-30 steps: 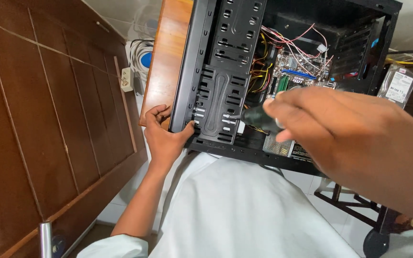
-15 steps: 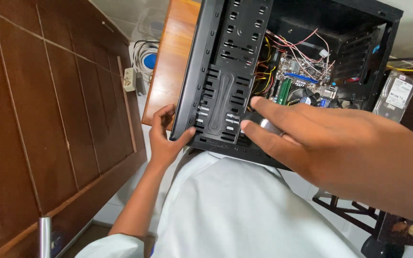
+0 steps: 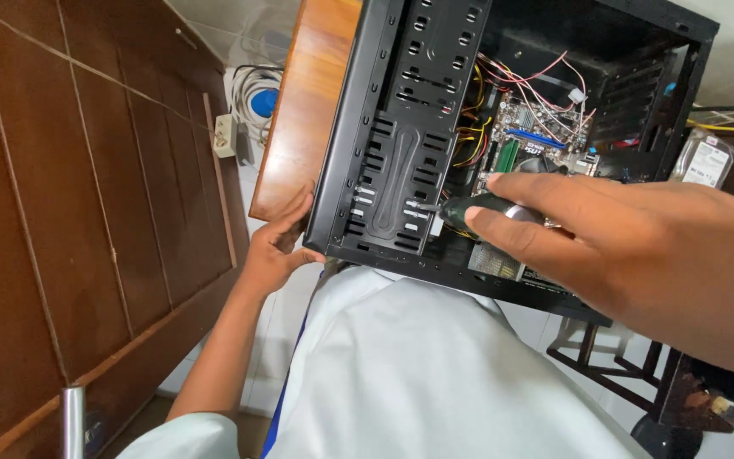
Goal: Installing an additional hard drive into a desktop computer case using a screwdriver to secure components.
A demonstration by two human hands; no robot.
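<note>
Open black computer case (image 3: 401,127) stands on a wooden table (image 3: 303,110), side panel off, interior facing the camera. All places below are taken from the case.

Left hand (image 3: 278,251): at the case's lower left corner, fingers curled around the front edge, palm against the outer face. Grip pressed onto the case edge, holding it.

Right hand (image 3: 639,255): in front of the case's lower middle, large in the view. Thumb and fingers pinch a dark-handled screwdriver (image 3: 477,206). The shaft points left; its metal tip sits at the perforated drive bay panel (image 3: 401,187), right by a small screw spot on the panel's right margin. Contact with a screw cannot be told.

Inside the case: motherboard (image 3: 533,136) toward the upper middle, with a blue slot; a bundle of red, yellow and white wires (image 3: 520,81) running above and left of it.

Outside the case:
- Right of it, a bare hard drive (image 3: 707,161) in a clear bag.
- Left of it, past the table edge, a white power strip (image 3: 225,136) and coiled white cable (image 3: 252,98) on the floor by a brown wooden wall panel (image 3: 61,212).
- Below it, the person's white shirt (image 3: 418,374).
</note>
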